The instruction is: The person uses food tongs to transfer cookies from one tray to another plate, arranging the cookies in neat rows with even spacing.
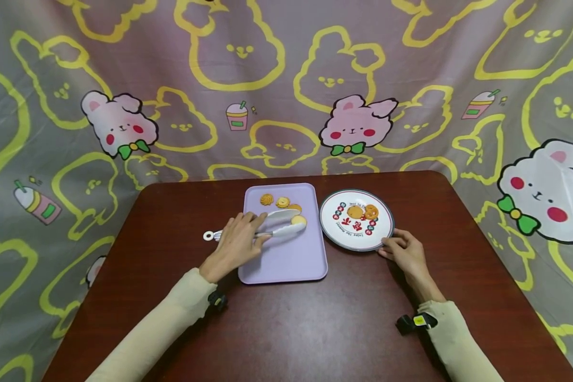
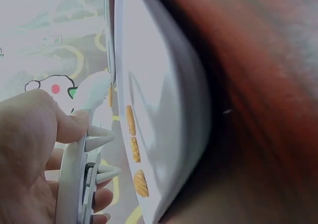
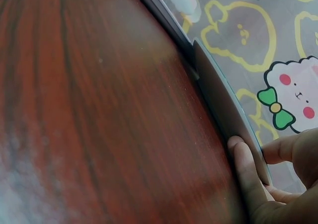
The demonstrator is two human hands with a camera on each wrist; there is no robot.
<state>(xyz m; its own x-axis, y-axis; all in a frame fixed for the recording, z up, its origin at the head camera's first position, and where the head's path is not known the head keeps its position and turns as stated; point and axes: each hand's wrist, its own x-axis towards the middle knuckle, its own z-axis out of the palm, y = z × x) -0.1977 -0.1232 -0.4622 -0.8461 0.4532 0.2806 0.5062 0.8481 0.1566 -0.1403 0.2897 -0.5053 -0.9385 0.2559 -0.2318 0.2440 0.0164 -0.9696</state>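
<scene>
i see one pale round cookie (image 1: 298, 220) between the tips of the white tongs (image 1: 287, 229), over the purple tray (image 1: 286, 262). on my feed the left hand (image 1: 236, 237) is curled round the tongs, whose arms stand only a little apart. three more cookies (image 1: 267, 199) lie toward the far end of the tray. just to the right i see the plate (image 1: 333, 227), with two cookies (image 1: 355, 212) on it, and the right hand (image 1: 407, 254) pinching its near right rim. tray and plate sit on the brown table (image 1: 305, 329), before a cartoon curtain (image 1: 248, 98).
</scene>
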